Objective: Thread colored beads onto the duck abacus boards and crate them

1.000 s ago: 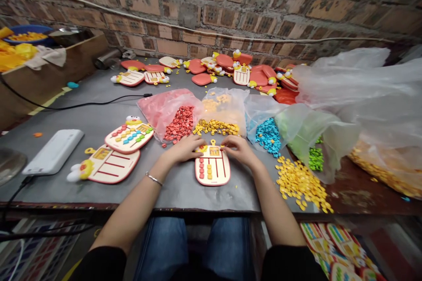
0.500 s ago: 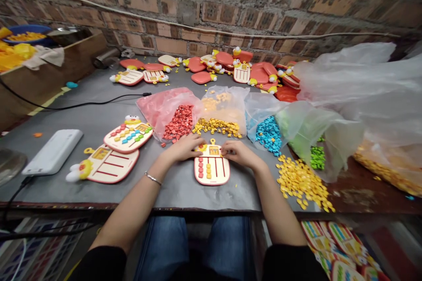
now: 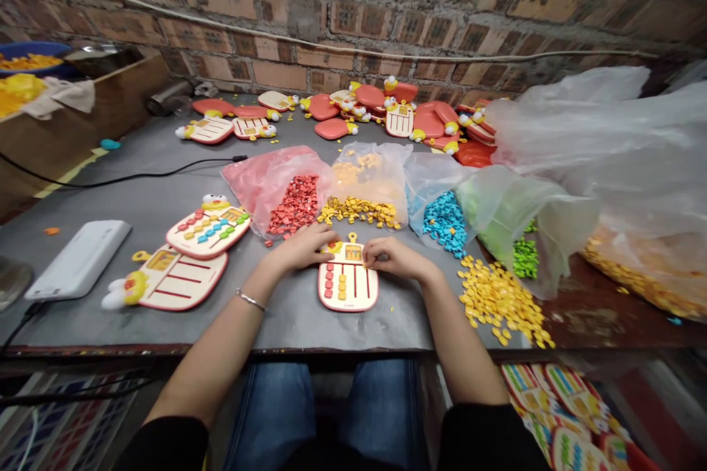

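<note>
The toy abacus board [image 3: 347, 285] lies flat at the near edge of the grey table [image 3: 166, 199], just in front of the yellow beads [image 3: 359, 212]. The left hand [image 3: 303, 248] rests curled on its top left corner; the right hand [image 3: 393, 258] pinches at its top edge (what it pinches is too small to tell). 2 rods carry beads.

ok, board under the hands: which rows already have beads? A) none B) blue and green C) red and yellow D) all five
C: the board shows a red column and a yellow column at its left; the other slots are bare, with the left hand and right hand at its top edge.
</note>
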Action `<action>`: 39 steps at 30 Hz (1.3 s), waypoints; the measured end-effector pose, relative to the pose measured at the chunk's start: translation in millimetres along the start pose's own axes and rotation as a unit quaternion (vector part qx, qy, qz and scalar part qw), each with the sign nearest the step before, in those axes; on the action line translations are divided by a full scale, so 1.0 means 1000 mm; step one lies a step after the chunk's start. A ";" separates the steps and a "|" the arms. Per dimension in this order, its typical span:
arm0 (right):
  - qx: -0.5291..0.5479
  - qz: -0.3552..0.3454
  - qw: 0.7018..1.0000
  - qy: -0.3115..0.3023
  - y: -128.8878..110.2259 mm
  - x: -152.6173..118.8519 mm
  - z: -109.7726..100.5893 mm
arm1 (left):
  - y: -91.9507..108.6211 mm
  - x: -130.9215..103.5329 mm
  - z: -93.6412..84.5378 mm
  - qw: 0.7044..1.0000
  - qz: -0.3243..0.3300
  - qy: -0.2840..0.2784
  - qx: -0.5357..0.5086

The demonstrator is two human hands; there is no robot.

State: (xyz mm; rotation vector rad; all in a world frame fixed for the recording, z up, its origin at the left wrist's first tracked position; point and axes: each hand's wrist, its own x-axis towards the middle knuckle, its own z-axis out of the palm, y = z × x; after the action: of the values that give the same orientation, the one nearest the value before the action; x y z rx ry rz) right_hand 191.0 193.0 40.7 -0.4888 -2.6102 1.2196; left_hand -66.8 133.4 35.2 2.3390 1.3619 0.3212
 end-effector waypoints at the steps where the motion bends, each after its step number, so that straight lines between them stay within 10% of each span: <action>1: -0.003 0.002 1.000 0.000 -0.001 0.001 0.001 | 0.000 0.000 0.000 1.000 0.000 0.000 0.000; 12: -0.007 -0.015 0.995 0.099 -0.007 0.024 0.043 | -0.001 0.001 0.001 1.000 -0.004 0.001 0.007; 18: 0.066 0.006 0.997 0.037 -0.012 0.012 0.021 | -0.005 0.002 0.002 1.000 0.001 0.000 0.010; 21: 0.010 0.062 0.969 0.237 -0.005 -0.005 -0.008 | -0.005 0.002 0.002 1.000 0.000 -0.004 0.014; 25: -0.189 0.215 0.824 0.489 0.028 -0.028 -0.038 | -0.005 0.002 0.001 1.000 0.000 -0.008 0.014; 32: -0.319 0.330 0.820 0.343 0.070 -0.036 -0.030 | -0.008 0.002 0.003 1.000 0.007 -0.012 0.013; 39: -0.304 0.320 0.804 0.398 0.064 -0.039 -0.039 | -0.008 0.003 0.004 1.000 0.004 -0.006 0.012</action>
State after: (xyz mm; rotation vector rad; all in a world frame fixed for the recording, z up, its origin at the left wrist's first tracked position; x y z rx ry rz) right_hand 252.9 243.6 13.9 -1.6719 -2.0141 0.0887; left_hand -69.9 138.5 28.0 2.3635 1.3583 0.2933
